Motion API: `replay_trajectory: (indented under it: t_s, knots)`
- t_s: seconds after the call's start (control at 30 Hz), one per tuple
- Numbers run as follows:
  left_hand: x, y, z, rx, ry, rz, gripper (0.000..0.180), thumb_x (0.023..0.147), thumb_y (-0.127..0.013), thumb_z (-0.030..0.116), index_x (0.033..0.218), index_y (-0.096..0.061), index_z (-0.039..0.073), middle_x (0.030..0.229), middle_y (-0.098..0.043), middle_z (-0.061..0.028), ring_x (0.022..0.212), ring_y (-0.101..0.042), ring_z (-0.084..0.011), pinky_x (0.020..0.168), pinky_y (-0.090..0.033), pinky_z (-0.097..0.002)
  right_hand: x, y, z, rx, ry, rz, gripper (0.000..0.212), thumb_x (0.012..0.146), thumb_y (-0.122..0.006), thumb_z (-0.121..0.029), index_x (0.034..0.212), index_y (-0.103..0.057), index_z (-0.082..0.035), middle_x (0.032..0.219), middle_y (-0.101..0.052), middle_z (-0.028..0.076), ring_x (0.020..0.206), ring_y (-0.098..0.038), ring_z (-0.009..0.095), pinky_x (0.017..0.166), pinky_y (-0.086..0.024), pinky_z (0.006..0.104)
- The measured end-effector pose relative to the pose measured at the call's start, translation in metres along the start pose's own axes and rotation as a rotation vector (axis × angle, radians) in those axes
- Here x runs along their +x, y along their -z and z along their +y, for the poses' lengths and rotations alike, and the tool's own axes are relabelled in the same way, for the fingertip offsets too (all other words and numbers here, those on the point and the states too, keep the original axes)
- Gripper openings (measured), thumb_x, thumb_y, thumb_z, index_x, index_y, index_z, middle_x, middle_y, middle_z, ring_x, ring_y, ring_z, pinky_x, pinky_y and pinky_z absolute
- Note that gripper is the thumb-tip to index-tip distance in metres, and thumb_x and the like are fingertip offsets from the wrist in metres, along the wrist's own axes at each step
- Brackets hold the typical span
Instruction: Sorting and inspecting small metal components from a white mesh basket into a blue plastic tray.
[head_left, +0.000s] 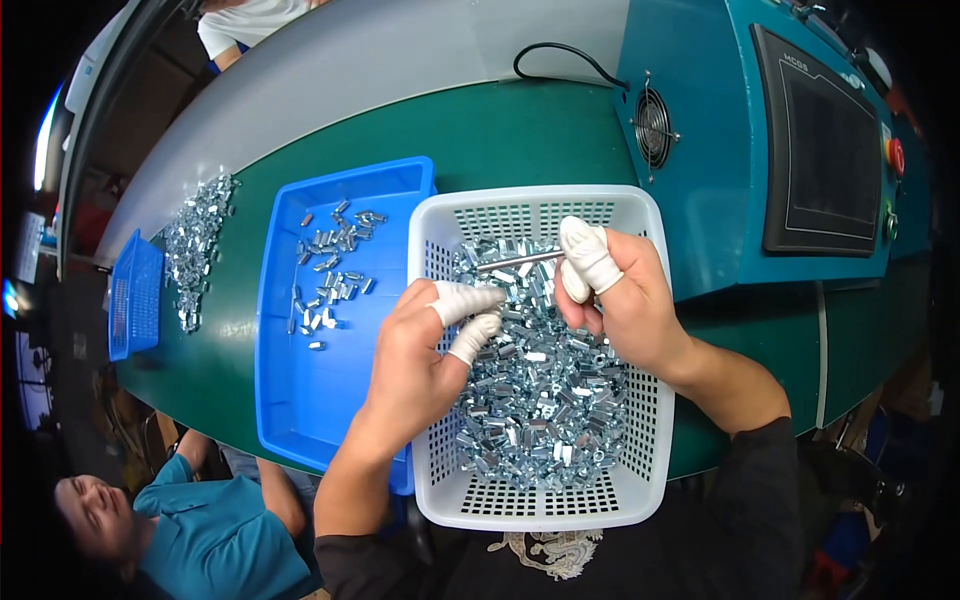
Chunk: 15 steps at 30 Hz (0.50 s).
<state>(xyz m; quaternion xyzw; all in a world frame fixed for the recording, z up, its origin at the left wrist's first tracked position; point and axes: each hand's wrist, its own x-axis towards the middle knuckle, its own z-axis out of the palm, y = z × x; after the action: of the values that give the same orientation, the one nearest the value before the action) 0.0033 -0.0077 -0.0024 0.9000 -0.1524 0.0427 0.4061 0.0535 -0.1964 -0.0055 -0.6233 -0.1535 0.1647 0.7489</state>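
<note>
A white perforated basket point(540, 518) stands in front of me, filled with many small shiny hex metal pieces, like long nuts point(545, 400). Over its right side my right hand point(625, 290), with white finger cots on the thumb and a finger, grips a thin metal rod point(520, 261) that points left. Above the left part of the heap is my left hand point(425, 345), also wearing white cots. Its thumb and index finger come together in a pinch near the rod's left end; whatever lies between those fingertips is too small to make out.
Left of the basket lies a blue tray point(330, 400) with scattered metal pieces point(335, 260). Farther left are a loose pile point(195, 245) and a small blue basket point(137, 295) on the green table point(500, 130). A teal machine point(690, 130) with a screen stands right. Two other people are nearby.
</note>
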Motion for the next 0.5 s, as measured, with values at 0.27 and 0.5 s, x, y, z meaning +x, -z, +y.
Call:
replay_trajectory:
  t_s: [0.27,0.5]
  knots:
    - [-0.0010,0.0034,-0.0044,-0.594,0.137,0.206,0.021,0.084,-0.055,-0.001,0.104,-0.056,-0.002,0.102,-0.058,-0.0087,0.094,-0.057,-0.0148,0.081,-0.044,-0.0262,0.0022,-0.0022,-0.0009,-0.059,0.002,-0.039,0.038,0.095,-0.039,-0.026,0.064,-0.048,-0.006,0.051,-0.048,0.000,0.041,-0.036,0.003,0.039,-0.029,0.0185]
    - [-0.0040,0.0078,-0.0059,-0.461,-0.001,0.131,0.022,0.079,-0.061,-0.002,0.101,-0.060,-0.001,0.097,-0.058,-0.0075,0.090,-0.055,-0.0134,0.080,-0.044,-0.0253,-0.0016,-0.0066,-0.0015,-0.203,0.027,-0.105,0.033,0.094,-0.040,-0.021,0.067,-0.049,-0.005,0.053,-0.050,0.000,0.043,-0.037,0.002,0.040,-0.030,0.0186]
